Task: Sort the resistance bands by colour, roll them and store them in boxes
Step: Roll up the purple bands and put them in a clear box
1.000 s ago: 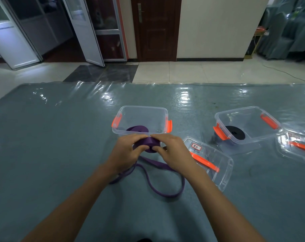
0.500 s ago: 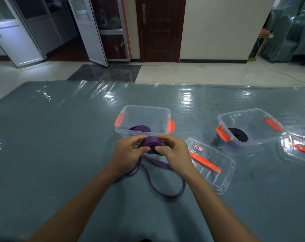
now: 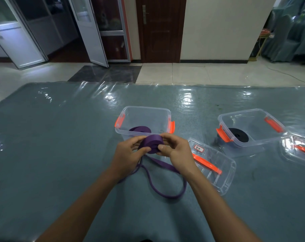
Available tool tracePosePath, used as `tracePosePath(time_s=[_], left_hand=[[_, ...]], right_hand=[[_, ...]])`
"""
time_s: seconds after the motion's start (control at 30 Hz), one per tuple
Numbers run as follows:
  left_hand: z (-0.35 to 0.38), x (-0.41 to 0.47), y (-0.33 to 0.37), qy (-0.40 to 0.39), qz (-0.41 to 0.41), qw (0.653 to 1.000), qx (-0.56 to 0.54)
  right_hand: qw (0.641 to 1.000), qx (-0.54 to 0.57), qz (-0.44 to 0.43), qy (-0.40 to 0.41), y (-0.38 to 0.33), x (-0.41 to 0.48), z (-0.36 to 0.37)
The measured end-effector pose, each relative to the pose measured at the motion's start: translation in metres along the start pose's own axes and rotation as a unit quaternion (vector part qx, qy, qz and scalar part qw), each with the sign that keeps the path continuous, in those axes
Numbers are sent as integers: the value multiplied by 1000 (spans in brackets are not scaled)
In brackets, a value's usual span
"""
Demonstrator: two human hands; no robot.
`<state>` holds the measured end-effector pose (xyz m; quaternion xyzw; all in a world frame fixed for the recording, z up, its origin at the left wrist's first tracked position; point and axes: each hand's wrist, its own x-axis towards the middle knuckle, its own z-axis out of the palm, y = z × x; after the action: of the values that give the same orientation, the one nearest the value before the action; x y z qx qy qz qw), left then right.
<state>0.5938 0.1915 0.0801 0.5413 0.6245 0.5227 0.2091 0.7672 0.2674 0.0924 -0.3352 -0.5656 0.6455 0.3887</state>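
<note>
A purple resistance band (image 3: 152, 143) is partly wound into a roll that both hands hold just in front of a clear box. My left hand (image 3: 129, 154) grips the roll's left side; my right hand (image 3: 177, 150) pinches its right side. The band's loose tail (image 3: 165, 191) loops on the table toward me. The clear box (image 3: 144, 110) with orange latches has another rolled purple band (image 3: 140, 130) inside. To the right, a second clear box (image 3: 249, 114) contains a rolled black band (image 3: 239, 135).
A clear lid (image 3: 216, 172) with an orange handle and a label lies right of my right hand. Another lid (image 3: 298, 149) sits at the far right edge. The table (image 3: 52, 145) is grey under shiny plastic film. Floor and doors lie beyond.
The purple roll has risen slightly and grown as both hands turned it. The loose tail on the table has shortened a little.
</note>
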Motion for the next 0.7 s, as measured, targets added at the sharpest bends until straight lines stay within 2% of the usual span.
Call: tracePosePath(time_s=[0.07, 0.17, 0.23, 0.27, 0.33, 0.43, 0.5, 0.57, 0.63, 0.7], left_hand=[[-1, -1, -4, 1, 10, 999, 48], [-5, 1, -3, -16, 110, 980, 167], [-5, 3, -3, -31, 147, 971, 186], [-5, 3, -3, -33, 146, 973, 177], [-5, 4, -2, -25, 120, 982, 141], [-5, 3, -1, -5, 44, 998, 55], [-5, 4, 1, -1, -11, 1000, -21], [-3, 4, 1, 6, -43, 998, -46], [-1, 3, -1, 5, -53, 998, -29], [-3, 1, -2, -4, -36, 999, 17]], right_hand=[[996, -82, -25, -9, 3, -2, -1], [953, -282, -107, -41, 1, -2, -4], [924, -350, -142, -56, -3, 1, -3], [922, -354, -146, -52, -4, 2, -3], [944, -302, -126, -29, -5, 3, -2], [996, -82, -29, 3, -4, 2, -1], [996, 78, 36, 14, -1, 0, 2], [985, 156, 71, 26, 4, -2, 6], [982, 165, 88, 30, 8, -6, 10], [998, 41, 34, 24, 10, -8, 9]])
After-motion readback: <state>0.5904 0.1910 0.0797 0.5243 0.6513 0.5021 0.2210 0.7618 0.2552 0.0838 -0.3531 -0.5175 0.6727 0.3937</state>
